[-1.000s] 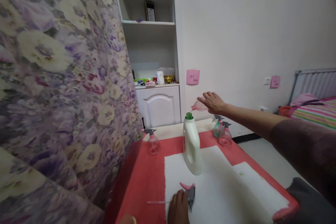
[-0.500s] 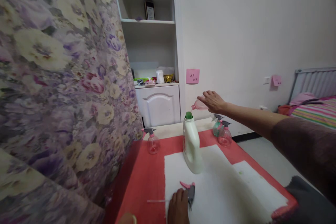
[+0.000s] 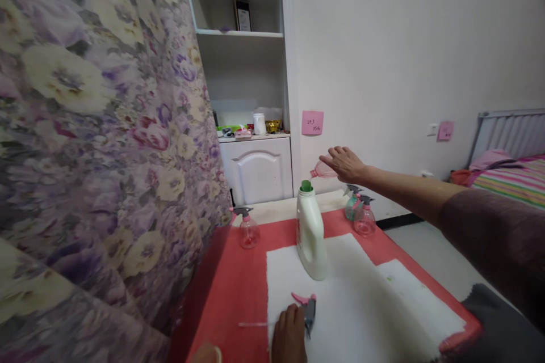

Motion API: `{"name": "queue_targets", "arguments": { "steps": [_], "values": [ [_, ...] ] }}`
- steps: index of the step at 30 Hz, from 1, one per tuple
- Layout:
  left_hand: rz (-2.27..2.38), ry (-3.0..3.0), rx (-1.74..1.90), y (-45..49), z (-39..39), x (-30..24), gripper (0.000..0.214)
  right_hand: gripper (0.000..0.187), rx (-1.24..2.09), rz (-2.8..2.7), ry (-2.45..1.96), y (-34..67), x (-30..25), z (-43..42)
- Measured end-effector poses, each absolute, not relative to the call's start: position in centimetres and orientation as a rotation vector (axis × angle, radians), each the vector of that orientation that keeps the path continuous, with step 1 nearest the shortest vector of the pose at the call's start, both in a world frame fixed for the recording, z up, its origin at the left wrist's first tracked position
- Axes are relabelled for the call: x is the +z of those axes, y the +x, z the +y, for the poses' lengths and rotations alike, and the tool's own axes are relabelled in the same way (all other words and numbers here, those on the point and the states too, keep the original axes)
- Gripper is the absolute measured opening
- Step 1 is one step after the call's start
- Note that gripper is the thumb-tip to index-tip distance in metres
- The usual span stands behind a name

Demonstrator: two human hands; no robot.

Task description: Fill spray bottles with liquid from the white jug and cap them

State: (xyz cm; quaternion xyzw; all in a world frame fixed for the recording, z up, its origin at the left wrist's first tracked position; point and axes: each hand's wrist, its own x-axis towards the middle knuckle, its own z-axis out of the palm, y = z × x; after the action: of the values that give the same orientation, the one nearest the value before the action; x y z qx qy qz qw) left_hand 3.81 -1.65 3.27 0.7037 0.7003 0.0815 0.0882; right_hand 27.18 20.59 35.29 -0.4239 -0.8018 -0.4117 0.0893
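High over the far side of the table, my right hand (image 3: pixel 347 165) is closed around a clear pink spray bottle (image 3: pixel 323 170). The bottle lies on its side, its neck pointing left, just above the green spout (image 3: pixel 306 186) of a pale green jug (image 3: pixel 311 238). The jug stands upright on white paper. Low in view, the fingers of my left hand (image 3: pixel 290 332) curl over a grey and pink trigger spray head (image 3: pixel 310 315) lying on the paper. Its thin clear tube (image 3: pixel 254 325) sticks out to the left. Any liquid in the stream is too faint to make out.
A clear spray bottle (image 3: pixel 249 232) stands at the left; a pink one (image 3: pixel 364 221) and a green one (image 3: pixel 352 207) stand at the right edge. A red cloth (image 3: pixel 238 283) covers the table. A floral curtain (image 3: pixel 128 153) hangs close on the left.
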Motion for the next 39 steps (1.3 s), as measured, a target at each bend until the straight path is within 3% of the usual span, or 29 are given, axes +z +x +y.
{"name": "queue_targets", "arguments": {
  "steps": [39],
  "values": [
    [2.112, 2.089, 0.324, 4.0, -2.1, 3.4, 0.063, 0.050, -1.285, -2.409, -1.180, 25.8, 35.1, 20.7]
  ]
}}
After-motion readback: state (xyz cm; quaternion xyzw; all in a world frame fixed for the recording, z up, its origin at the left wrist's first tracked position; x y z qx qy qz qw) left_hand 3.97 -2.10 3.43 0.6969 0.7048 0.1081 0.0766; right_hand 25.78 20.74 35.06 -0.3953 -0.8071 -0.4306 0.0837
